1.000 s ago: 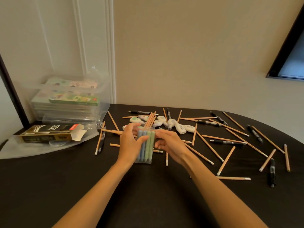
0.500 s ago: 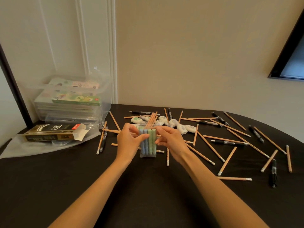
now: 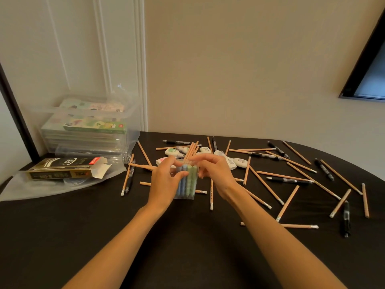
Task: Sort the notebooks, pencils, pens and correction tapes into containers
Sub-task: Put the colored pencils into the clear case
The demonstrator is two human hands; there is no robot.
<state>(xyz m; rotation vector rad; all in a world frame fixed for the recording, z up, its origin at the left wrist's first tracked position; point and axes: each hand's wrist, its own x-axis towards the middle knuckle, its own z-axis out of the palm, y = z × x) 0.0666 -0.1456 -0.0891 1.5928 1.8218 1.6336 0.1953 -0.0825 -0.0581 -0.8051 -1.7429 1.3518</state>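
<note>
A small clear cup (image 3: 187, 184) stands on the black table (image 3: 62, 236), holding blue and green sticks, with several wooden pencils (image 3: 192, 150) poking out of its top. My left hand (image 3: 165, 182) grips the cup's left side, thumb across its front. My right hand (image 3: 215, 172) has curled fingers on the cup's upper right edge. Loose pencils (image 3: 268, 187), black pens (image 3: 290, 180) and white correction tapes (image 3: 239, 163) lie scattered behind and to the right. Notebooks (image 3: 93, 127) are stacked in a clear bin (image 3: 131, 122) at the back left.
A gold and black carton (image 3: 60, 170) with an open flap lies on a clear plastic bag (image 3: 41, 188) at the left. Another pen (image 3: 345, 219) and pencils lie near the table's curved right edge. A wall stands right behind the table.
The cup has moved a little away from me between both hands. My right fingers have shifted up to its top edge.
</note>
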